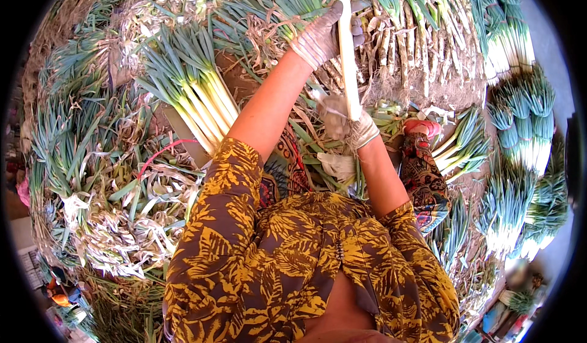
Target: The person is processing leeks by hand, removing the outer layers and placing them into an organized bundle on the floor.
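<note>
A long green onion [347, 55] with a peeled white stalk stands nearly upright in front of me. My left hand [321, 34], in a striped, soiled glove, is closed around its upper stalk, thumb on the near side and fingertips showing past it. By the stalk's root end is my gloved right hand [340, 119]. Its fingers are smeared by motion, with a pale blurred bit beside them, so their grip cannot be made out. A bunch of peeled green onions [205, 101] lies left of my left forearm. Unpeeled green onions [422, 52] with dirty roots lie in a row beyond my hands.
Stripped leaves and dry skins [122, 227] heap up at the left, near a red strap [160, 154]. A small group of peeled onions [458, 147] lies by my right foot [423, 127]. Tied onion bundles [526, 129] line the right edge.
</note>
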A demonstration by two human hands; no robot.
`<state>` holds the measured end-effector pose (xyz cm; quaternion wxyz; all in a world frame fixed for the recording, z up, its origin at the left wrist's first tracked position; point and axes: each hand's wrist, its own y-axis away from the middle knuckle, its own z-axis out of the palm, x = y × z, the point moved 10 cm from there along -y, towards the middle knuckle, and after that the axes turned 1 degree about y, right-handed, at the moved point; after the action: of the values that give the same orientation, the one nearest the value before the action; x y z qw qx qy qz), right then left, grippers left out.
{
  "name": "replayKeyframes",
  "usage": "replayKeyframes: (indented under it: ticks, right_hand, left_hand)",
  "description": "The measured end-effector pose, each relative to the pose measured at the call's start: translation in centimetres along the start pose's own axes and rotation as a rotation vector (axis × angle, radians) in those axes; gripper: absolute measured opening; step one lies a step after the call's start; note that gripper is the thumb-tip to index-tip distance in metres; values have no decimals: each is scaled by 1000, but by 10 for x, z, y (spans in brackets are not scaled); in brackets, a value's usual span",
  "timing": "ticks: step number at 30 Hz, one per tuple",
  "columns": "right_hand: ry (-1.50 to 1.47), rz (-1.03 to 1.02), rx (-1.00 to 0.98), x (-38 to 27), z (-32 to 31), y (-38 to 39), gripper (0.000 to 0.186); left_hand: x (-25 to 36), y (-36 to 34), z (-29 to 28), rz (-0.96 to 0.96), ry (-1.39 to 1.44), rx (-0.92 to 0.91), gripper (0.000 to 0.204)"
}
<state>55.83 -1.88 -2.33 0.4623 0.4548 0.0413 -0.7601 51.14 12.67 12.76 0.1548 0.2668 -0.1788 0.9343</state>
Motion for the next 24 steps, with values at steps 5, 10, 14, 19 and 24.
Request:
replayKeyframes:
  ticks: [5,10,14,19,24]
  right_hand:
    - [875,87,-74,13,2,4,46]
    - [456,-427,399,4,-127,14,54]
    - [507,-394,527,-60,-28,42,55]
    - [596,-588,747,-61,-54,37,48]
    - [455,-610,771,-54,-68,34,34]
  left_hand:
    - [11,0,-30,50,8,47,81]
    - [13,-2,-63,25,-46,345,35]
    - [14,8,-80,72,-149,517,25]
    - [10,5,-81,99,-7,489,22]
    - [9,9,-82,58,-18,533,22]
